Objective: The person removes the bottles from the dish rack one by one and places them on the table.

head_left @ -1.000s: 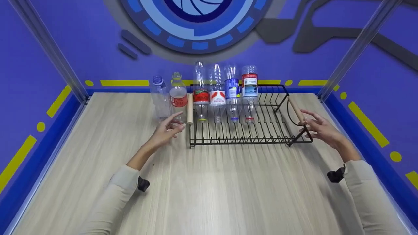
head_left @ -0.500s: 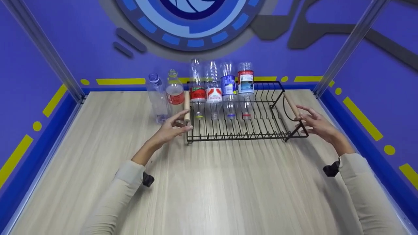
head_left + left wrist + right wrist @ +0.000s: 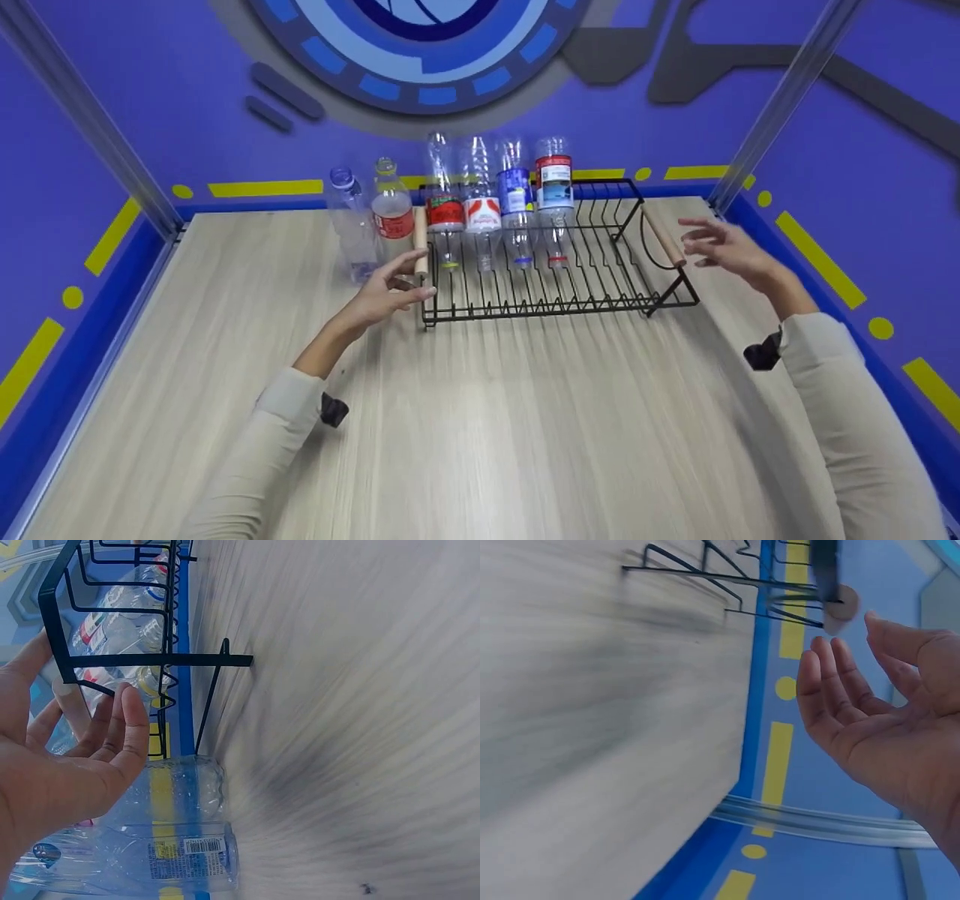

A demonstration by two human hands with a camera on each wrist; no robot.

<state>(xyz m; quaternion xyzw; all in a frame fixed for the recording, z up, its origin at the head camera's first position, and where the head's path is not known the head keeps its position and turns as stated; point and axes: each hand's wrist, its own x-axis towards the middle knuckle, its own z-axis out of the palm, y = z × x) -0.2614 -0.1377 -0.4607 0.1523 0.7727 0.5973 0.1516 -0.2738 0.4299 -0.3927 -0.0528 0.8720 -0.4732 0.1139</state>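
Wooden rack handle (image 3: 421,241) | left hand (image 3: 388,289) spread, beside | right hand (image 3: 731,251) spread, empty

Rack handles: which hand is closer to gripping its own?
Left. The left hand sits at the left wooden handle, fingers beside it; the right hand is raised, open, off the right handle.

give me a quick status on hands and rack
Left hand open at the rack's left wooden handle. Right hand open, beside right handle, not gripping. Rack on table, four bottles upended inside.
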